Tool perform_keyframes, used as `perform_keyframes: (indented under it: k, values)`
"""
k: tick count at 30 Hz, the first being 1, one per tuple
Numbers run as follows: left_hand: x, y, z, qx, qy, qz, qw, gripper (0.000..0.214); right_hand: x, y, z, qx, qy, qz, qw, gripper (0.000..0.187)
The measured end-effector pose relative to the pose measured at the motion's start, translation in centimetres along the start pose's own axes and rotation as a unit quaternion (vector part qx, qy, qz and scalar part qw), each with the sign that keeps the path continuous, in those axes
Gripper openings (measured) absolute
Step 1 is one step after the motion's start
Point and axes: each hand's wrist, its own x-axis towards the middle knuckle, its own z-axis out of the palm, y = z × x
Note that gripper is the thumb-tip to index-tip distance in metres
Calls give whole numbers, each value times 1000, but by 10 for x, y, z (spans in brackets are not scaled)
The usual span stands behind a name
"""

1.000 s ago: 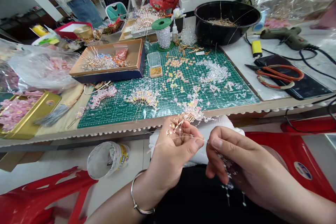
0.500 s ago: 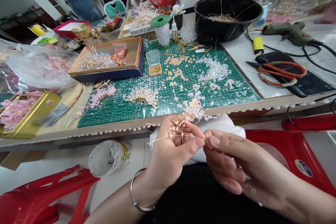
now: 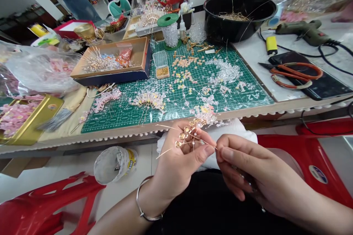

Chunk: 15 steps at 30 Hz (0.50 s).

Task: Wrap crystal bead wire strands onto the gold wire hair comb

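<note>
My left hand (image 3: 180, 163) is closed on a gold wire ornament (image 3: 190, 130) with small round gold pieces and pale beads at its top. It holds this just below the table's front edge, over my lap. My right hand (image 3: 242, 167) is beside it, thumb and forefinger pinched on a thin wire (image 3: 211, 145) that runs from the ornament. The two thumbs nearly touch. A silver bangle (image 3: 143, 205) circles my left wrist.
A green cutting mat (image 3: 132, 112) carries scattered clear and pastel beads and a finished beaded comb (image 3: 149, 100). A brown tray (image 3: 140, 58), black bowl (image 3: 239, 11), glue gun (image 3: 303, 29), orange-handled pliers (image 3: 296, 75) and red chairs (image 3: 41, 209) surround it. A person stands far left.
My right hand moved left and up, closing in on my left thumb. The beaded strand that hung below it is now hidden. The ornament stayed in my left hand.
</note>
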Motion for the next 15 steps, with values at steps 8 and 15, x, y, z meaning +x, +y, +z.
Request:
perform_keyframes:
  k: [8, 15]
  values:
    - [1, 7, 3, -73, 2, -3, 997, 32, -8, 2, -2, -413, 167, -214, 869, 32]
    - [1, 12, 6, -87, 37, -42, 995, 24, -8, 4, -4, -538, 181, -307, 764, 15]
